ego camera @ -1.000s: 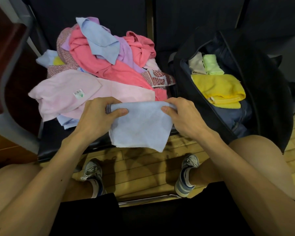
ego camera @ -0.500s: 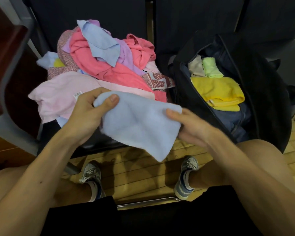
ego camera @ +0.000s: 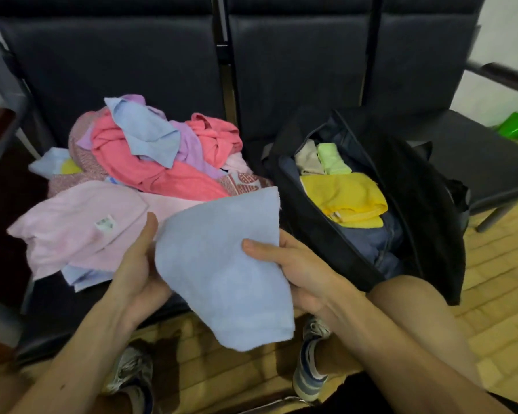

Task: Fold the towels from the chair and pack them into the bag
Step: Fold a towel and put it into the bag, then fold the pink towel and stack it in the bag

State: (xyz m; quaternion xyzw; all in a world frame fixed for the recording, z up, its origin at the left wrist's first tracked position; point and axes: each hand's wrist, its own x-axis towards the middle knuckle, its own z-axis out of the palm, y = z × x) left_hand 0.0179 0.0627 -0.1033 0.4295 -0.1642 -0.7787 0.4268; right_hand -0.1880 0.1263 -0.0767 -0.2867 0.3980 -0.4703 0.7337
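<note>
I have the light blue towel clamped between both hands: left hand cupped along its left edge, right hand pinching the right side, thumb on top. It hangs off the chair's front edge so the fold can drop free. The unfolded pile fills the chair seat. The open bag sits just right of it, with room, I judge, in front of the yellow towel.
</note>
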